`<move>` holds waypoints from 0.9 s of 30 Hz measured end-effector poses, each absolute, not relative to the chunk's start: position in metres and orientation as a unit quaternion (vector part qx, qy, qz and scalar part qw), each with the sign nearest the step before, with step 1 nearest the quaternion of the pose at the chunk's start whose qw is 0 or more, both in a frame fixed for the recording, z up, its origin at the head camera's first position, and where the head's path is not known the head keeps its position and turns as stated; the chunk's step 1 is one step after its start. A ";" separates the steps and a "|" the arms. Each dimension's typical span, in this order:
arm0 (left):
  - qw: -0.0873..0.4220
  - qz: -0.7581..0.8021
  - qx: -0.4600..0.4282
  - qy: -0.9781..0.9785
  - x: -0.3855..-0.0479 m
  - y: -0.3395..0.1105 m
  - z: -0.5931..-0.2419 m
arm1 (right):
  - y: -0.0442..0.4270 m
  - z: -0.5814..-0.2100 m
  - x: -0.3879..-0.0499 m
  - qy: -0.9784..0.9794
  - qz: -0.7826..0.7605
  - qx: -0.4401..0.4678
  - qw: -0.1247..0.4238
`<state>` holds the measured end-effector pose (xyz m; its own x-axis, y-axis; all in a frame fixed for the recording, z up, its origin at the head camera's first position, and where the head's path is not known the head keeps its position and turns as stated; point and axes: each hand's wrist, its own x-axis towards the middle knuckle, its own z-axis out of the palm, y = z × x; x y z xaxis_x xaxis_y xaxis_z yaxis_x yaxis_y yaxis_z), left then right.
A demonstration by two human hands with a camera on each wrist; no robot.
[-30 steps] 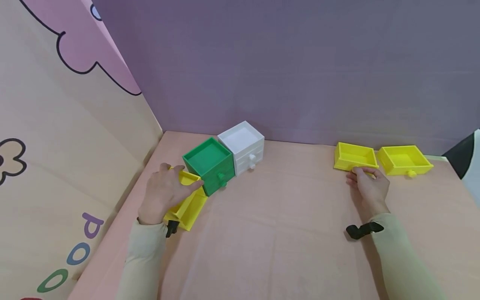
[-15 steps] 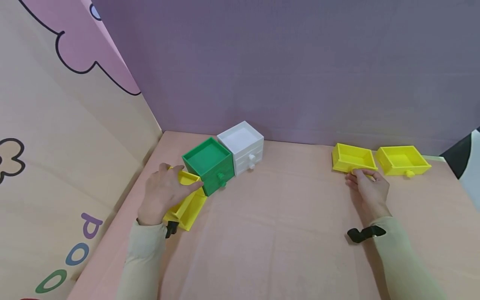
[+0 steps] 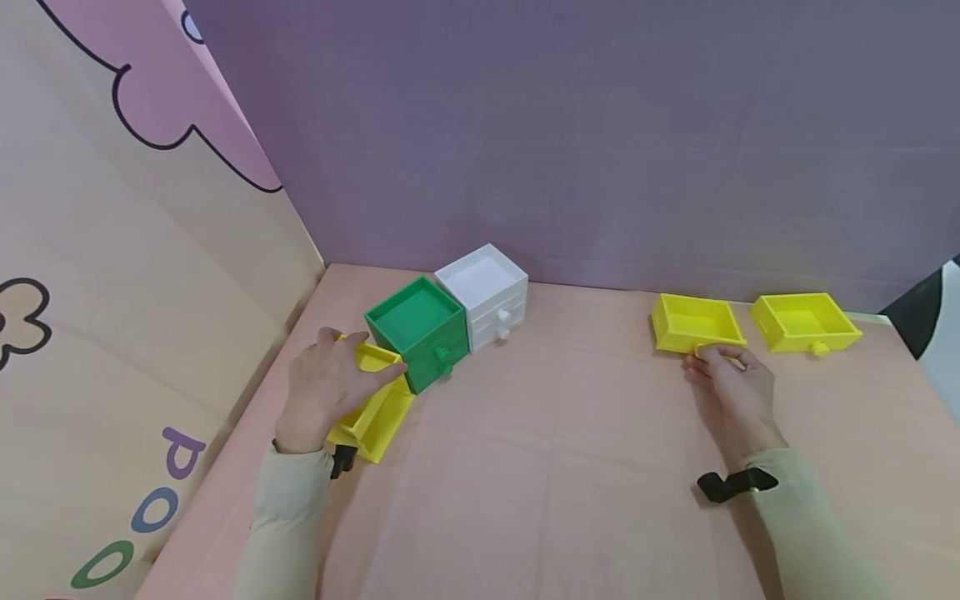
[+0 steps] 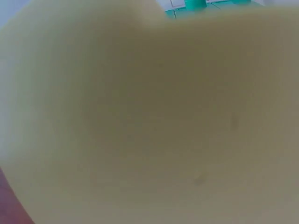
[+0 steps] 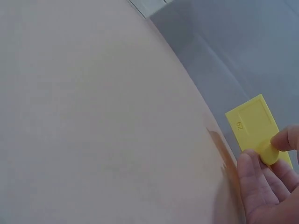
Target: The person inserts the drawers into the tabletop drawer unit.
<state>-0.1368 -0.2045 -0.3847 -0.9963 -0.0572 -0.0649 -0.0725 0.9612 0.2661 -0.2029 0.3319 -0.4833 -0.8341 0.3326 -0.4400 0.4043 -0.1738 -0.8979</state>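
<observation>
My right hand (image 3: pixel 737 392) pinches the round knob (image 5: pixel 269 153) of a yellow drawer (image 3: pixel 693 321), which bears the number 62 on its front in the right wrist view. A second yellow drawer (image 3: pixel 807 321) lies to its right, a small gap apart. On the left, my left hand (image 3: pixel 324 392) grips a yellow cabinet shell (image 3: pixel 386 417) from above, its thumb across the near top corner. The shell's drawer openings face front right, and the hand hides part of its top. A green cabinet (image 3: pixel 417 325) with knobs stands against the shell.
Behind the green cabinet, a white cabinet (image 3: pixel 483 292) stands near the purple back wall (image 3: pixel 585 150). A printed wall (image 3: pixel 150 292) borders the pink tabletop (image 3: pixel 540 467) on the left. A blurred pale surface nearly fills the left wrist view.
My right hand has drawn the held drawer slightly left and toward me, widening the gap to the other yellow drawer. The left hand and the cabinets have stayed put.
</observation>
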 end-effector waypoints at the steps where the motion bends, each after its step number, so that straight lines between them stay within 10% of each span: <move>1: 0.029 0.136 -0.033 0.990 -0.137 -0.205 -0.385 | 0.330 -0.483 -0.201 0.648 -0.707 0.283 0.028; 27: 0.028 0.154 -0.039 0.987 -0.138 -0.207 -0.384 | 0.274 -0.482 -0.158 0.760 -0.634 0.139 0.044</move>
